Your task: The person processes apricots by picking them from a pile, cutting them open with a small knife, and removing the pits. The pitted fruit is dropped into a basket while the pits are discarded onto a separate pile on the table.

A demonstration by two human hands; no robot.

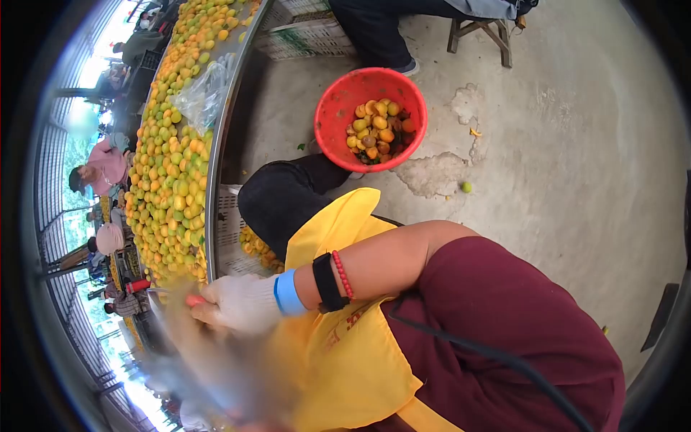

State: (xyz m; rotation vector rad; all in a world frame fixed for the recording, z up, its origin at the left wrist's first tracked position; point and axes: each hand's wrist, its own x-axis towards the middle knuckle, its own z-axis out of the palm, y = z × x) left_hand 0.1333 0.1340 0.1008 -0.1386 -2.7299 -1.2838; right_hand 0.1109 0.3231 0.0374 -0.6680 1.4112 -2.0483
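My right hand wears a white knit glove with a blue cuff, and its fingers are closed around what looks like a small red-handled knife. A pale, blade-like shape sticks out beyond the red part, blurred. This hand is at the edge of a long metal-rimmed table heaped with yellow, orange and green apricots. My left hand is a smear of motion below the right one. Its fingers, and anything in them, cannot be made out.
A red basin of apricots stands on the concrete floor. White crates sit beside the table; apricots lie near my knee. A clear plastic bag rests on the fruit. A seated person's leg and several people across the table show.
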